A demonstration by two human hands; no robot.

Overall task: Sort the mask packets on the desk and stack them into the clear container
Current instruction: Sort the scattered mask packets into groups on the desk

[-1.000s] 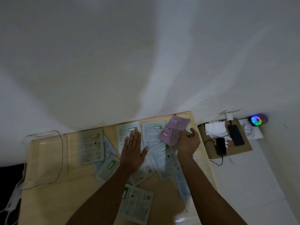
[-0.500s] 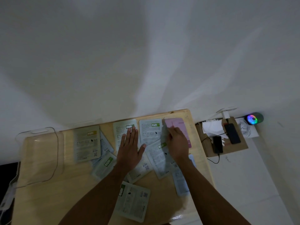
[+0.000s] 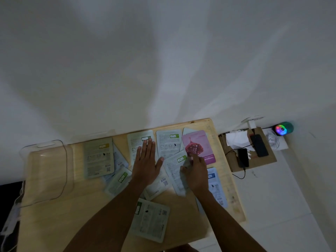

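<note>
Head view: a light wooden desk is seen from above in dim light, set against a white wall. Mask packets are scattered over its far and middle parts, many overlapping. The left hand is laid flat, palm down, with fingers extended and slightly spread, over a white packet with a green label at the far edge. The right hand is placed beside it, fingers loosely curled, with the forefinger touching the near edge of a pink packet printed with a red fruit; whether that packet is pinched cannot be told. Under the right hand a tilted white packet is lying, and a pale blue packet is seen just to its right. Another white packet is lying between the 2 hands at the far edge. A grey-green packet with a yellow label is lying apart to the left, and 1 more packet rests near the desk's front edge. The clear container is standing at the left end of the desk, with no packets seen in it. On the floor to the right, 2 phones are resting on a piece of cardboard, near a small glowing multicoloured light.
</note>
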